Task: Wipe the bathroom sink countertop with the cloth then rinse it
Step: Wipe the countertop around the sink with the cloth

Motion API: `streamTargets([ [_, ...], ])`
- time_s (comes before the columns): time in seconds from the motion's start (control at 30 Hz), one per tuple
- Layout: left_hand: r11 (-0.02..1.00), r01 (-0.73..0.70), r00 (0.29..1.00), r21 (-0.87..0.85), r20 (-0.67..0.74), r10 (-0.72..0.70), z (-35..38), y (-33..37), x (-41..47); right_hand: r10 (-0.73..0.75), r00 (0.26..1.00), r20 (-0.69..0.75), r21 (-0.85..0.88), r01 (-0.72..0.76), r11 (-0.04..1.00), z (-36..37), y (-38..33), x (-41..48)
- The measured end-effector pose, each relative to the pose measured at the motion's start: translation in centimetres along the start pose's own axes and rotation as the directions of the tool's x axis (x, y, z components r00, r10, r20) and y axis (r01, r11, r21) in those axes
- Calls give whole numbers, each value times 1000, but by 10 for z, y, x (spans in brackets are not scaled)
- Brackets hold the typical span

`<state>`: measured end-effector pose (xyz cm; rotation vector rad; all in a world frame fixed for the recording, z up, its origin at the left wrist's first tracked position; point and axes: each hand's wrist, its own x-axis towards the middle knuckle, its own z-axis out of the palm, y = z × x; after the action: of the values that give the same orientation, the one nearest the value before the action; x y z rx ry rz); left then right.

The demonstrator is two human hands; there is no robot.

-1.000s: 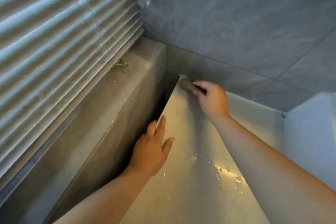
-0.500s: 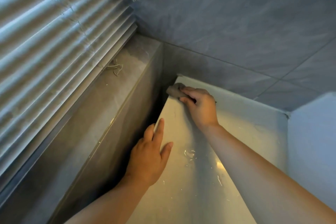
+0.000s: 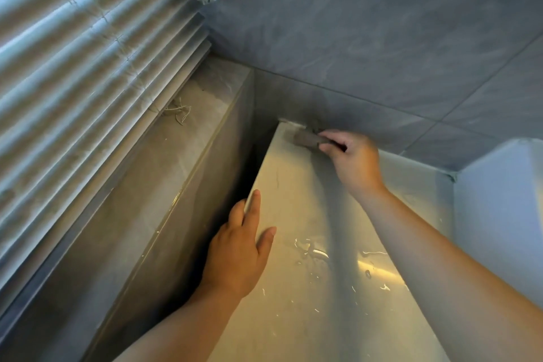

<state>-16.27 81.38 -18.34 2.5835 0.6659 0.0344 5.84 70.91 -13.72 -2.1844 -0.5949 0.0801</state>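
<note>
A pale, glossy countertop [image 3: 293,297] runs away from me toward a grey tiled corner, with water drops across its near part. My right hand [image 3: 354,160] presses a small grey-brown cloth [image 3: 307,138] onto the far left corner of the countertop, close to the back wall. Most of the cloth is hidden under the fingers. My left hand [image 3: 239,253] lies flat on the countertop's left edge, fingers apart, holding nothing.
A grey stone window ledge [image 3: 164,185] runs along the left, higher than the countertop, with a dark gap between them. Window blinds [image 3: 82,62] hang above it, and a tangle of cord [image 3: 177,112] lies on the ledge. Grey tiled wall [image 3: 367,38] closes the back.
My right hand has pushed the cloth from the left edge back into the far corner by the wall. My left hand has stayed on the countertop edge.
</note>
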Motion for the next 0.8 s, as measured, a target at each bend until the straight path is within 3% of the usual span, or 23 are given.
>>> streamTargets([
  [0.17,1000,3,1000,0,4,-3,1,-1,1,-25,1000,7,-100,26,995,12,23,18],
  [0.33,1000,5,1000,15,11,-5,1,-1,1,59,998,-6,16,-59,998,16,22,0],
  [0.53,1000,13,1000,18,26,-13,1,0,1,19,998,53,19,-20,1000,12,14,-59],
  [0.7,999,27,998,24,48,-28,-2,2,2,157,961,229,200,-204,958,-7,-2,-89],
  [0.8,1000,20,999,11,40,-21,-1,2,2,169,976,137,248,-199,948,-23,0,-76],
])
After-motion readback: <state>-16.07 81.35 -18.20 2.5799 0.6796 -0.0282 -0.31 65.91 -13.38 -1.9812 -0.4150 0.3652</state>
